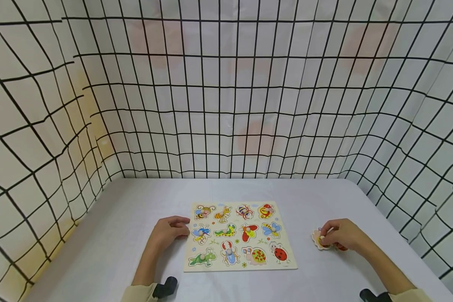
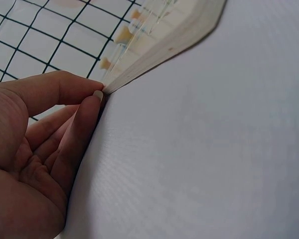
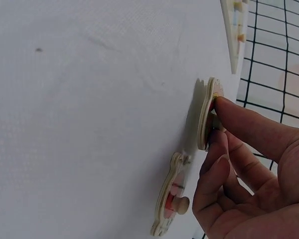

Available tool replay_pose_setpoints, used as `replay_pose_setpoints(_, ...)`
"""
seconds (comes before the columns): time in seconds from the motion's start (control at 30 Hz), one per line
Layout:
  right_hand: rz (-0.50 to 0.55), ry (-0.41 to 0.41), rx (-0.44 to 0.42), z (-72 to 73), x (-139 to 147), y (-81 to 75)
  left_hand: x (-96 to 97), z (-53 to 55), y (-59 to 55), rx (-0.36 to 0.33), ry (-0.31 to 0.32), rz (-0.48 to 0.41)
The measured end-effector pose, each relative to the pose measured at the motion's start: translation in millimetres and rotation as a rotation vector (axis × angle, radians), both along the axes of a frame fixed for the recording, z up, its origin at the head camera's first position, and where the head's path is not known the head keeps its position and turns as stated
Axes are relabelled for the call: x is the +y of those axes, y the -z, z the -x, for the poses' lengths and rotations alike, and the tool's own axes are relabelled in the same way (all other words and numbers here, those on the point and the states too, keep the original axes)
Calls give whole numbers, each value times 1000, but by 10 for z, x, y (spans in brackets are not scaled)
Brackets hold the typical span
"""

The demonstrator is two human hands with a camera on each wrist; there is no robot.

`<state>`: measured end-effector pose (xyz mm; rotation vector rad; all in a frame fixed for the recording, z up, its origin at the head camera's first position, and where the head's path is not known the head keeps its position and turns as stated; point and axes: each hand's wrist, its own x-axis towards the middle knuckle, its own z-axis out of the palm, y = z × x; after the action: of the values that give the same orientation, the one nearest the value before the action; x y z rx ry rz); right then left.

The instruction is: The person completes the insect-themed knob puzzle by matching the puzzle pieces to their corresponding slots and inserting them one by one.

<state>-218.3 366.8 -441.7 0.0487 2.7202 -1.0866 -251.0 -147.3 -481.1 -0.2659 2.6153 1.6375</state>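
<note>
A wooden insect puzzle board (image 1: 219, 243) lies flat on the table, with small round knobs on most of its pictures. My left hand (image 1: 166, 235) rests at its left side, index finger and thumb tips touching the board's edge, as the left wrist view also shows. To the right of the board, my right hand (image 1: 345, 235) pinches a wavy-edged wooden puzzle piece (image 3: 205, 119) by its knob between thumb and fingers, close over the table. A second knobbed puzzle piece (image 3: 165, 206), with red on its face, lies beside it, partly hidden under the hand in the head view.
The table (image 1: 143, 197) has a white cover. White walls with a black grid (image 1: 234, 113) enclose it at the back and on both sides. A dark wrist strap with a camera mount (image 1: 166, 287) sits on each forearm.
</note>
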Motion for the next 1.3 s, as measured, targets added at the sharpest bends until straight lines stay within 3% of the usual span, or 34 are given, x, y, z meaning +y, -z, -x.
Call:
replay_pose_setpoints(0.47, -73, 2, 22, 101, -206, -8, -10, 5, 9, -16, -1, -10)
replay_pose_setpoints(1.17, 14, -95, -8, 176, -730, -47, 9, -5, -13, -18, -13, -10)
replay_pose_setpoints(1.3, 38, -145, -1, 182, -831, -49, 3, -9, -11, -17, -11, -11)
